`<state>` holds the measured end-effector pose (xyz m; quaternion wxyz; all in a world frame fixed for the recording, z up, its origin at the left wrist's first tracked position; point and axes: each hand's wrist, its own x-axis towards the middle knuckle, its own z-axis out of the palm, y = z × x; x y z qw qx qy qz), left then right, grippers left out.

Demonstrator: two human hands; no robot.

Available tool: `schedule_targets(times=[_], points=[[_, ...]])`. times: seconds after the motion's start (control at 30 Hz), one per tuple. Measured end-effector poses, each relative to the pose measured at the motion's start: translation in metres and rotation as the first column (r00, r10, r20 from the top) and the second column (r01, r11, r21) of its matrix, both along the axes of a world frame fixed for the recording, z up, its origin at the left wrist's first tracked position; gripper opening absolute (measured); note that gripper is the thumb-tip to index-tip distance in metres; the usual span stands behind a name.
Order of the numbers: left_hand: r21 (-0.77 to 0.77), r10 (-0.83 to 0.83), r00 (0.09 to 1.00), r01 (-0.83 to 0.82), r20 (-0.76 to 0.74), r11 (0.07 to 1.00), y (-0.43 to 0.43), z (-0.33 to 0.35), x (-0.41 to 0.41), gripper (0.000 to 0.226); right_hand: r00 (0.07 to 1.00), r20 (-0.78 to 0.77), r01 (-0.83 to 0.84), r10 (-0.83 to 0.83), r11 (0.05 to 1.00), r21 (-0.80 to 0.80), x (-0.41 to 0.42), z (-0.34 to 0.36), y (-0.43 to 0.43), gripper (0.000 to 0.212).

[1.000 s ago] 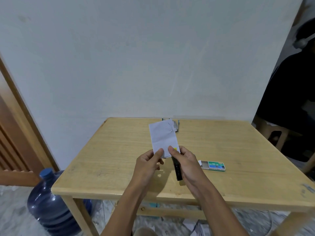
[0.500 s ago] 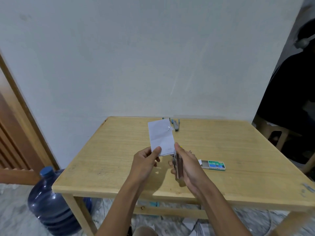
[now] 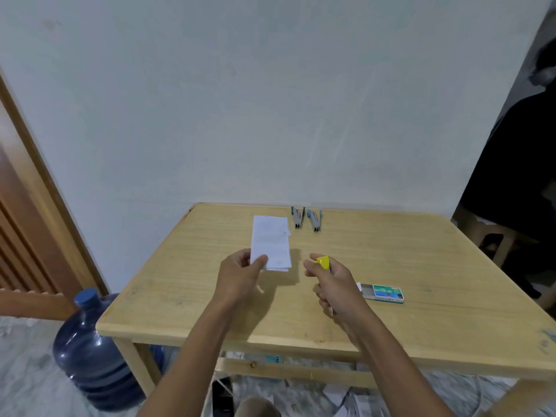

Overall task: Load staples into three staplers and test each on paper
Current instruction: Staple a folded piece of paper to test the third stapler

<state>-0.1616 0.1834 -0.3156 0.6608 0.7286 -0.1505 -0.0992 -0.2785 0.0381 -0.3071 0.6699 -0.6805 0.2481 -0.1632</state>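
white folded paper (image 3: pixel 270 240) is pinched by left hand (image 3: pixel 240 273), yellow-tipped stapler (image 3: pixel 322 262) gripped by right hand (image 3: pixel 338 285); edge shld be seated deep before squeezing.

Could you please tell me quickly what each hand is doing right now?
Left hand: pinching the paper.
Right hand: gripping a stapler.
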Motion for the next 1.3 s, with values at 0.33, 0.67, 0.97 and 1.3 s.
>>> schedule_targets(times=[0.33,0.67,0.97,1.3], points=[[0.591,0.141,0.870,-0.432,0.473,0.682,0.012,-0.033,0.086,0.036,0.947,-0.308,-0.224,0.092,0.876,-0.428,0.010,0.002,-0.010,0.070],[0.755,-0.032,0.849,-0.451,0.527,0.476,0.009,-0.040,0.107,0.060,0.907,-0.382,-0.268,-0.179,0.456,-0.849,0.092,-0.014,-0.008,0.030],[0.747,-0.031,0.860,-0.424,0.510,0.511,0.002,-0.050,0.123,0.042,0.871,-0.418,-0.230,-0.257,0.539,-0.810,0.167,-0.013,-0.023,0.034],[0.626,-0.031,0.782,-0.474,0.622,0.620,0.001,-0.050,0.122,0.030,0.920,-0.390,-0.285,-0.043,0.609,-0.740,0.126,-0.013,-0.024,0.040]])
